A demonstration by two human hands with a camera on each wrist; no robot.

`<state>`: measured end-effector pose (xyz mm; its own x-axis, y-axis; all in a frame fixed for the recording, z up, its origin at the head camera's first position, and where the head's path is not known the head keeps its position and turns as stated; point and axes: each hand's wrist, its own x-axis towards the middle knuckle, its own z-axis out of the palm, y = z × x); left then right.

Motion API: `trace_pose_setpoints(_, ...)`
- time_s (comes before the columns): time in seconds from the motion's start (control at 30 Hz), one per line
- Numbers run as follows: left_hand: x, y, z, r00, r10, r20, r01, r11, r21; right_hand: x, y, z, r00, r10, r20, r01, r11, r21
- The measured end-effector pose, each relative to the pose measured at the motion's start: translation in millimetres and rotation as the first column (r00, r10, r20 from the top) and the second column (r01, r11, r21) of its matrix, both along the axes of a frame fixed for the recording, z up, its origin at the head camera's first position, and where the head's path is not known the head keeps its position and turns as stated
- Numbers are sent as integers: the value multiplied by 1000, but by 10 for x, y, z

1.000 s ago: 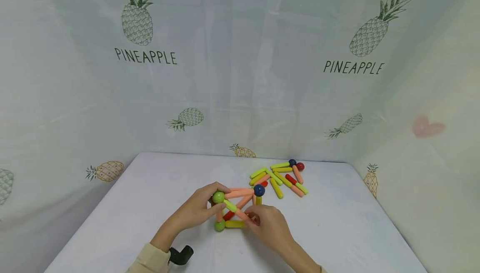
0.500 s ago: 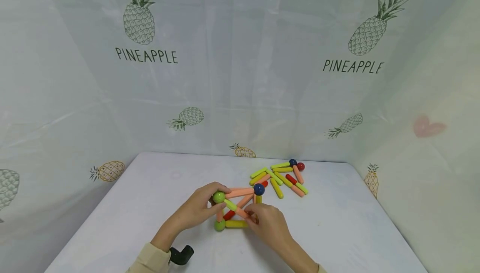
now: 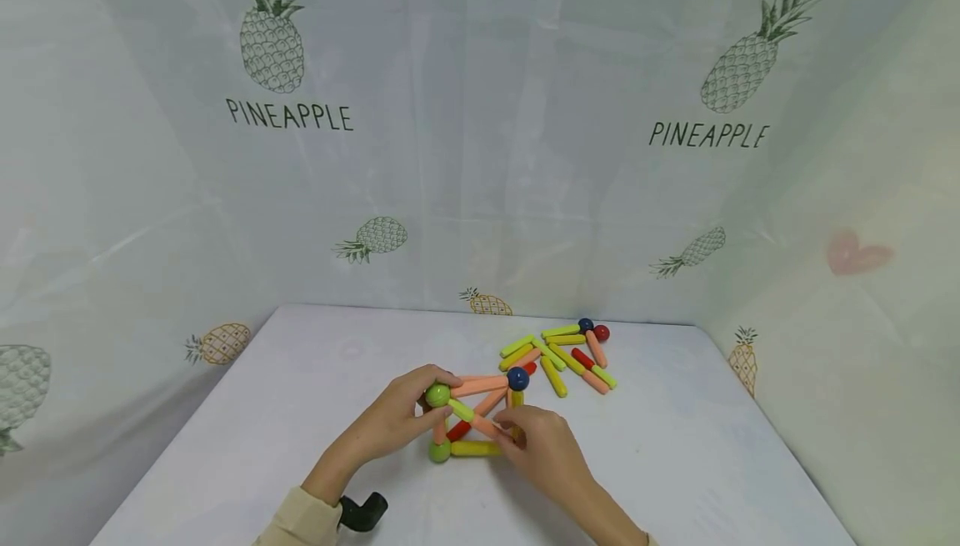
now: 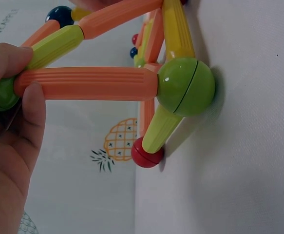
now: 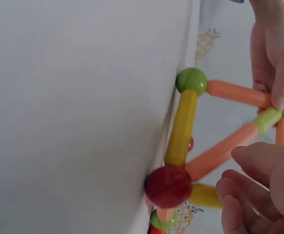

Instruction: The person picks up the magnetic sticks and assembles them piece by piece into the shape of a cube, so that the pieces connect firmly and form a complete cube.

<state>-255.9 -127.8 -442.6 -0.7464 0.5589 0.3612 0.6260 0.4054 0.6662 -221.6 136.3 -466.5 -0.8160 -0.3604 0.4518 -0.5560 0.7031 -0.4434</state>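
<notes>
My left hand [image 3: 401,414] grips a green ball [image 3: 438,395] at the upper left corner of a frame of magnetic rods and balls, its fingers also touching the adjoining rods. From that ball a lime and salmon rod [image 5: 224,148] slants down to a red ball [image 5: 168,186], which is hidden in the head view. My right hand [image 3: 542,444] is beside this rod's lower part, thumb tip at its edge and fingertips parted. A blue ball [image 3: 518,379] tops the far right corner. Below my left hand, another green ball [image 4: 186,87] joins a yellow rod [image 3: 476,448] at the base.
Loose rods [image 3: 553,376] in yellow, lime, salmon and red lie behind the frame to the right, with a second blue ball [image 3: 585,325] and a red ball [image 3: 602,333]. A black curved piece [image 3: 365,513] is near my left sleeve. A pineapple-print curtain hangs behind the table [image 3: 675,446].
My right thumb and finger have parted slightly and shifted a little right along the slanting rod. My left hand and the frame stay in place.
</notes>
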Motion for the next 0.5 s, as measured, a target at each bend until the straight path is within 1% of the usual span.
trace_pose_setpoints(0.07,2,7,-1,1000,0,-4,0,1000,0,8,77,35,1000,-5,28,7,999,-47)
trace_pose_setpoints(0.17,5,16,1,1000,-2,0,2,1000,4,0,209,66,997,-42,58,48,993,-107)
trace_pose_setpoints(0.23,10,20,5,1000,-2,6,2,1000,1,-20,299,66,995,-67,75,76,988,-132)
trace_pose_setpoints(0.3,19,25,13,1000,0,11,0,1000,-3,-48,383,44,990,-58,129,76,988,-135)
trace_pose_setpoints(0.37,32,28,20,1000,5,13,-5,1000,-9,-93,454,-1,976,-10,217,37,992,-121)
trace_pose_setpoints(0.43,42,24,16,1000,10,14,-10,1000,-16,-135,497,-49,950,53,307,-21,994,-107)
trace_pose_setpoints(0.5,51,25,10,1000,11,19,-11,1000,-17,-172,516,-105,921,115,371,-83,991,-102)
